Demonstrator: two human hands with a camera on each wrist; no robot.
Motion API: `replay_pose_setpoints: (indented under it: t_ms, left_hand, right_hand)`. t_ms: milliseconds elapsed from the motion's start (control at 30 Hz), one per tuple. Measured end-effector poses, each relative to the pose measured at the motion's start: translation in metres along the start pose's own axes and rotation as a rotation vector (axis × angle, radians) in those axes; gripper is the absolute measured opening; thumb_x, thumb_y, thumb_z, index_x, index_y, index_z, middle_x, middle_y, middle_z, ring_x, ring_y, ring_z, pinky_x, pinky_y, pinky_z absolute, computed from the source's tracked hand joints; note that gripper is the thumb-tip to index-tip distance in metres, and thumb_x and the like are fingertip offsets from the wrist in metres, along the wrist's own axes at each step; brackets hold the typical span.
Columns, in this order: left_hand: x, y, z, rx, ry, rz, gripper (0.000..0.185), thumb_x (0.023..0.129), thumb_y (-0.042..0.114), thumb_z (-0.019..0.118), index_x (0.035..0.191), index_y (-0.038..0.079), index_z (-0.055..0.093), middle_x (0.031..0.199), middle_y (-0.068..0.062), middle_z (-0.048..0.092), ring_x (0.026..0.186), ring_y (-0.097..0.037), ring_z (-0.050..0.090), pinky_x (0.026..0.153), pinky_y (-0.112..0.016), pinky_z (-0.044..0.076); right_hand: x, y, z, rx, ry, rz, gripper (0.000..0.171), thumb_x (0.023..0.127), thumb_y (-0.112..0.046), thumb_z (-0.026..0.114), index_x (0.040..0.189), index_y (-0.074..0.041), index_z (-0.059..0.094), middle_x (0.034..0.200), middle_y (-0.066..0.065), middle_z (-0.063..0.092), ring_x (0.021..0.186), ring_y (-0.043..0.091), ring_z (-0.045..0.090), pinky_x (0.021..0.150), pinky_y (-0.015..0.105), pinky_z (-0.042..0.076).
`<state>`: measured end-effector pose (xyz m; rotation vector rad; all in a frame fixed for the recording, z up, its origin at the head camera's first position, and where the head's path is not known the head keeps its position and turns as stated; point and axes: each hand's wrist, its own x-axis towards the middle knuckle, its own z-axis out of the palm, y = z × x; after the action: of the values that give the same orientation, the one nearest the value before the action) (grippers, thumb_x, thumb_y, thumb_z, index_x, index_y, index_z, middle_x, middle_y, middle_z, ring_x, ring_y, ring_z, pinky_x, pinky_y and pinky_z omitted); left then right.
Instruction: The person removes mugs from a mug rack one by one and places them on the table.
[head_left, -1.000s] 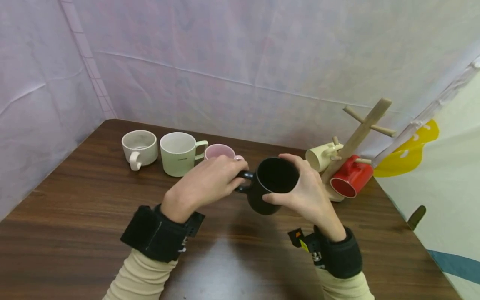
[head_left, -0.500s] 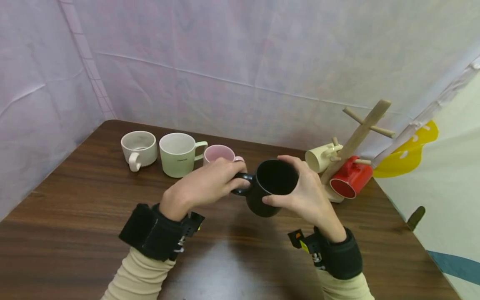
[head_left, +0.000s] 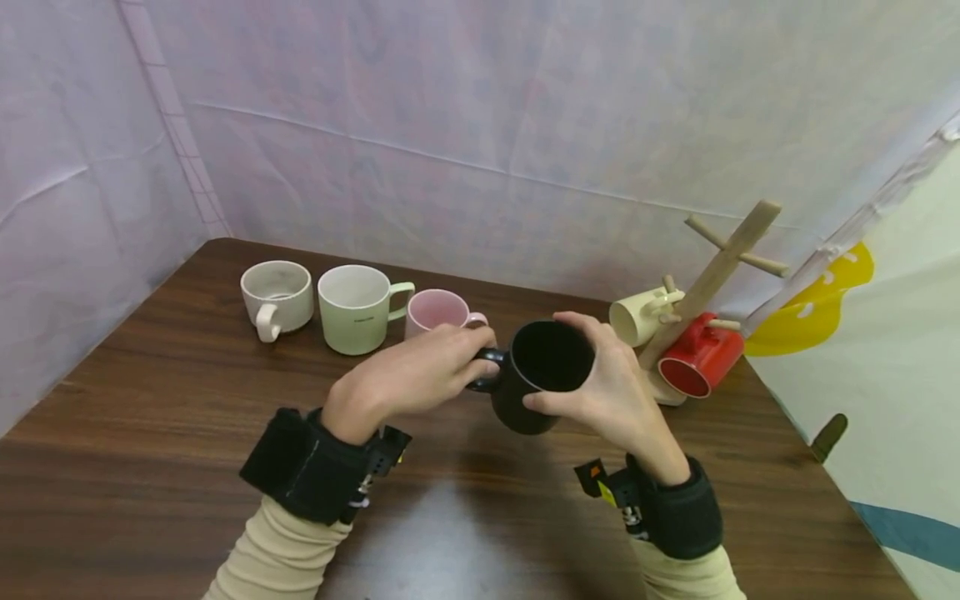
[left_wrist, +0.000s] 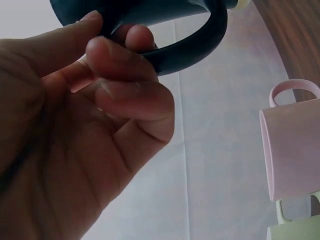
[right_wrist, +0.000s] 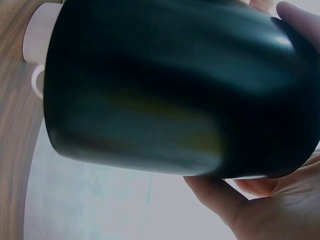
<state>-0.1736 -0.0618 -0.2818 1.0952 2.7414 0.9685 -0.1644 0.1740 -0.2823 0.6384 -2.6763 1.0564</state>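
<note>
A black mug is held between both hands above the table, its open top tipped toward the head camera. My left hand pinches its handle; in the left wrist view the fingers curl at the handle loop. On the other side, my right hand grips the mug near the rim, thumb at the front and fingers behind. The mug's dark wall fills most of the right wrist view and hides part of that hand. Just behind my left hand stands a pink mug, partly covered.
A white mug and a pale green mug stand at the back left. At the right a wooden mug tree bears a cream mug and a red mug. A yellow shape is on the curtain side.
The black mug and both hands have dropped very slightly and otherwise stay in place. Both grips look the same.
</note>
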Motion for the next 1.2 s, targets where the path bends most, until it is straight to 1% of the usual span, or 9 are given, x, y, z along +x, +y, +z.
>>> replay_pose_setpoints:
  t_ms: [200, 367, 500, 733, 867, 1200]
  left_hand:
    - [-0.0015, -0.0005, -0.0007, -0.015, -0.025, -0.024, 0.012, 0.105, 0.017, 0.056, 0.097, 0.008, 0.054, 0.075, 0.003, 0.047, 0.063, -0.008, 0.046, 0.061, -0.027, 0.041]
    - [-0.0018, -0.0025, -0.001, -0.047, -0.021, -0.036, 0.015, 0.106, 0.018, 0.056, 0.094, 0.009, 0.053, 0.074, 0.005, 0.044, 0.062, -0.008, 0.043, 0.06, -0.026, 0.038]
    - [-0.0015, -0.0032, -0.001, -0.04, -0.027, -0.04, 0.016, 0.106, 0.018, 0.055, 0.094, 0.009, 0.052, 0.072, 0.005, 0.042, 0.06, -0.008, 0.042, 0.058, -0.026, 0.037]
    - [-0.0001, -0.0061, 0.0003, -0.008, -0.026, -0.022, 0.016, 0.106, 0.018, 0.054, 0.094, 0.008, 0.051, 0.072, 0.004, 0.042, 0.06, -0.008, 0.043, 0.057, -0.026, 0.038]
    - [-0.0008, -0.0052, -0.0008, -0.002, -0.023, -0.025, 0.016, 0.106, 0.018, 0.055, 0.094, 0.009, 0.051, 0.072, 0.004, 0.042, 0.061, -0.008, 0.044, 0.059, -0.026, 0.039]
    - [-0.001, -0.0057, -0.0011, 0.019, -0.002, 0.026, 0.017, 0.106, 0.019, 0.055, 0.093, 0.009, 0.05, 0.071, 0.005, 0.041, 0.06, -0.007, 0.043, 0.058, -0.026, 0.039]
  right_hand:
    - [-0.0005, -0.0006, 0.0008, -0.033, 0.005, -0.011, 0.081, 0.067, -0.017, 0.092, 0.137, -0.001, 0.054, 0.124, 0.015, 0.063, 0.107, 0.032, 0.061, 0.088, 0.053, 0.049]
    - [-0.0004, -0.0005, 0.0021, -0.053, 0.016, -0.018, 0.082, 0.066, -0.018, 0.093, 0.137, -0.001, 0.055, 0.123, 0.015, 0.063, 0.107, 0.032, 0.061, 0.088, 0.053, 0.049]
    - [-0.0001, -0.0008, 0.0025, -0.051, 0.019, -0.023, 0.082, 0.066, -0.019, 0.093, 0.137, -0.001, 0.055, 0.122, 0.015, 0.063, 0.108, 0.032, 0.061, 0.087, 0.054, 0.049]
    - [-0.0003, -0.0013, 0.0023, -0.055, 0.024, -0.024, 0.082, 0.066, -0.019, 0.094, 0.137, -0.002, 0.056, 0.123, 0.015, 0.063, 0.109, 0.031, 0.06, 0.088, 0.053, 0.049]
    - [0.0007, -0.0022, 0.0025, -0.053, 0.021, -0.029, 0.081, 0.066, -0.017, 0.093, 0.136, -0.001, 0.055, 0.123, 0.015, 0.063, 0.109, 0.031, 0.06, 0.088, 0.053, 0.049]
    - [-0.0001, -0.0026, 0.001, -0.032, 0.021, -0.028, 0.081, 0.067, -0.018, 0.093, 0.136, -0.001, 0.055, 0.125, 0.016, 0.063, 0.111, 0.032, 0.06, 0.091, 0.055, 0.048]
